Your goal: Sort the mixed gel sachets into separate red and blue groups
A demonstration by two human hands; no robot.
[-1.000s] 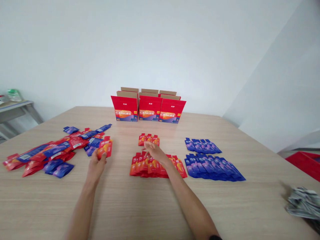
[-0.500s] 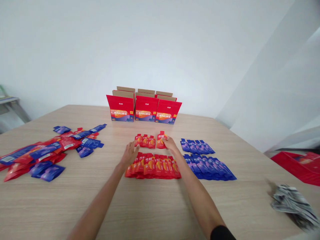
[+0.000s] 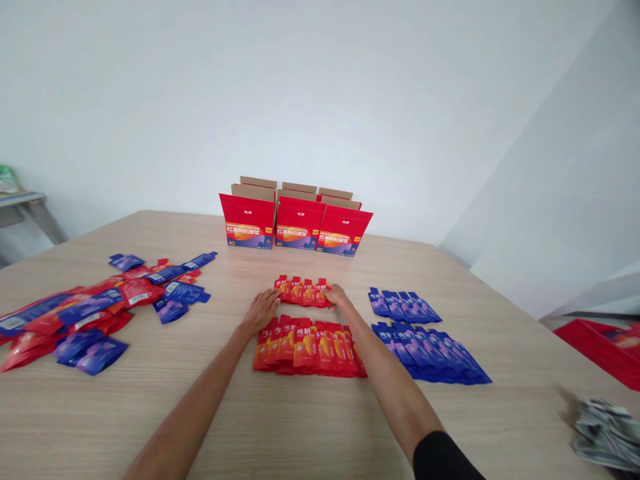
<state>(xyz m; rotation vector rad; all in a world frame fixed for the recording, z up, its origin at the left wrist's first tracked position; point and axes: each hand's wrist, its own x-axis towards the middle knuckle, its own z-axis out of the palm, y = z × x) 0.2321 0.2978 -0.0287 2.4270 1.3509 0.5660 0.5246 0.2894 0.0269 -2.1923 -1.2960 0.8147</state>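
A short row of overlapping red pouches (image 3: 303, 293) lies in the middle of the table. My left hand (image 3: 263, 311) rests at the row's left end, its fingers stretched out against the first pouch. At the other end, my right hand (image 3: 337, 296) pinches the edge of the last red pouch (image 3: 321, 293), which lies in line with the others. Nearer to me is a longer row of red pouches (image 3: 306, 343), partly covered by my right forearm. Right of these lie a short row of blue pouches (image 3: 404, 307) and a longer blue row (image 3: 433, 353).
Open red cartons (image 3: 250, 221) stand in rows at the back, near the wall. A loose heap of red and blue pouches (image 3: 107, 303) covers the table's left side. At the right are a red box (image 3: 595, 347) and a crumpled striped cloth (image 3: 607, 433).
The pouch in my right hand has moved left and now joins the far red row. My left hand stays at the row's left end. The view has shifted slightly.
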